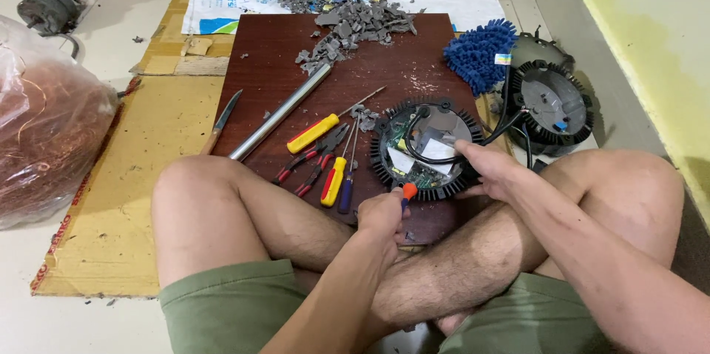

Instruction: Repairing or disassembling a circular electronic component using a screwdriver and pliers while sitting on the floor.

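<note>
Directly ahead of my crossed legs, the round black finned housing (425, 148) lies flat on the dark wooden board (266, 51), open face up, between my hands. My left hand (381, 213) is closed around an orange-handled screwdriver (407, 193), its long axis pointing up toward the housing's near rim. My right hand (492, 169) grips the right rim, fingers curled over it.
</note>
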